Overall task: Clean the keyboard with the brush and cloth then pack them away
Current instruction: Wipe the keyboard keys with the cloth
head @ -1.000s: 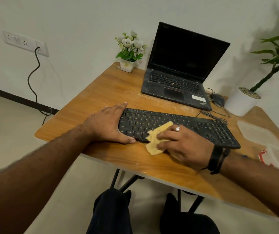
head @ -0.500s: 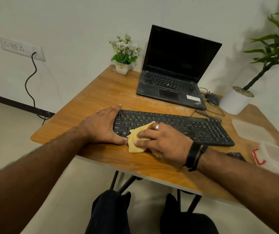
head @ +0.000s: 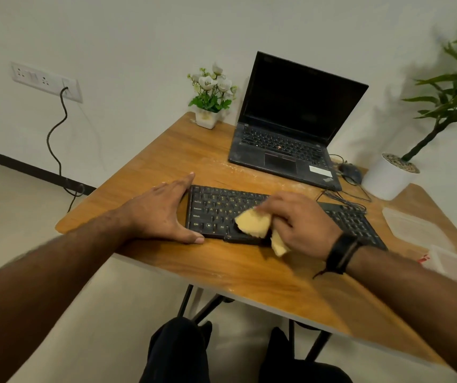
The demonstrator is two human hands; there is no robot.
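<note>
Wiping continues: the right hand (head: 302, 225), fingers curled around the yellow cloth (head: 252, 223), has moved from the near edge up onto the keys of the keyboard (head: 222, 214). The left hand (head: 161, 214), fingers straight, still steadies its left end. The brush is not visible, so packing remains.

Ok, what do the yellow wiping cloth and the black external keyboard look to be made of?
Yellow wiping cloth: soft fabric, possibly microfibre; it bunches and folds limply in the right hand. Black external keyboard: likely hard matte plastic, with rigid, dull, printed keys.
</note>
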